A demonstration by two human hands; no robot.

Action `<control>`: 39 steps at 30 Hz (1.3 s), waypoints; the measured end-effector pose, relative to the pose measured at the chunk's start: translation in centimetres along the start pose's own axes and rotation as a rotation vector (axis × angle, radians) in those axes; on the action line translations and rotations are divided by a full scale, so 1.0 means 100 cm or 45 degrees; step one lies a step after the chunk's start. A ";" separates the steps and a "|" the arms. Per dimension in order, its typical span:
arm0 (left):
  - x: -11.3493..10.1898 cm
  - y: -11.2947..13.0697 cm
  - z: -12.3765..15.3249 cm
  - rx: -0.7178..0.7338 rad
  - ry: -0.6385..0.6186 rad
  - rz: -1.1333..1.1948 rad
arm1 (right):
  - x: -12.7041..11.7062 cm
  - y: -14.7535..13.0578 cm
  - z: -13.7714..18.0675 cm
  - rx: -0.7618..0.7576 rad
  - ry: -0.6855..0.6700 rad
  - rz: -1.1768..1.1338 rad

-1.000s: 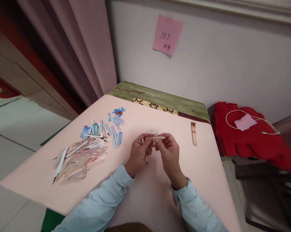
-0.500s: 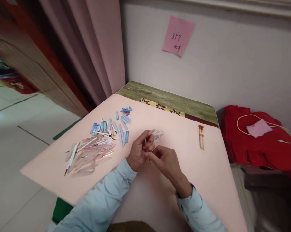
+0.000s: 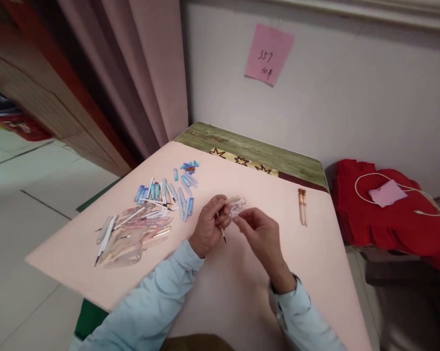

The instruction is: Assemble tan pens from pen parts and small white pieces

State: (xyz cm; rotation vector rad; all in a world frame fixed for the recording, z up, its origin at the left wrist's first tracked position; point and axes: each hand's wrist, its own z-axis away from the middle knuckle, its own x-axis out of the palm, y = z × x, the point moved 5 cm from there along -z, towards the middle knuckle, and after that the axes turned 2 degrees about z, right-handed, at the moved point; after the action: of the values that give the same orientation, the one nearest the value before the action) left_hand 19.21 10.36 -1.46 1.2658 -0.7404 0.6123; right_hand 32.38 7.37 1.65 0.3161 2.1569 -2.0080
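Observation:
My left hand [image 3: 209, 225] is closed round a thin pen refill [image 3: 222, 235], whose dark tip points down toward me, and a pale barrel piece [image 3: 232, 200] sticks out above its fingers. My right hand [image 3: 257, 233] hovers just right of it, fingertips pinched together near a small cluster of clear little parts [image 3: 239, 206] on the pink table [image 3: 315, 263]. Whether the pinch holds anything I cannot make out.
A heap of clear pinkish pen barrels and refills [image 3: 132, 233] lies at the left, with blue caps [image 3: 164, 191] behind it. Two wood-coloured pens [image 3: 302, 205] lie at the right. A red cloth [image 3: 388, 214] with a white cable sits beside the table. A pink note [image 3: 268, 54] hangs on the wall.
My right hand let go of the pale barrel it shared with the left and drew back to the right. The left hand kept the refill and barrel.

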 end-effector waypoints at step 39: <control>-0.020 0.008 0.014 -0.088 0.555 0.172 | -0.002 0.041 -0.002 0.261 0.337 -0.626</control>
State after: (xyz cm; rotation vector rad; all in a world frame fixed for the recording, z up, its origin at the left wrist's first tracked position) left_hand 17.11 9.13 -2.29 0.9766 -0.4793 0.9290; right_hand 33.69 7.82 -2.22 0.0824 2.3653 -2.5937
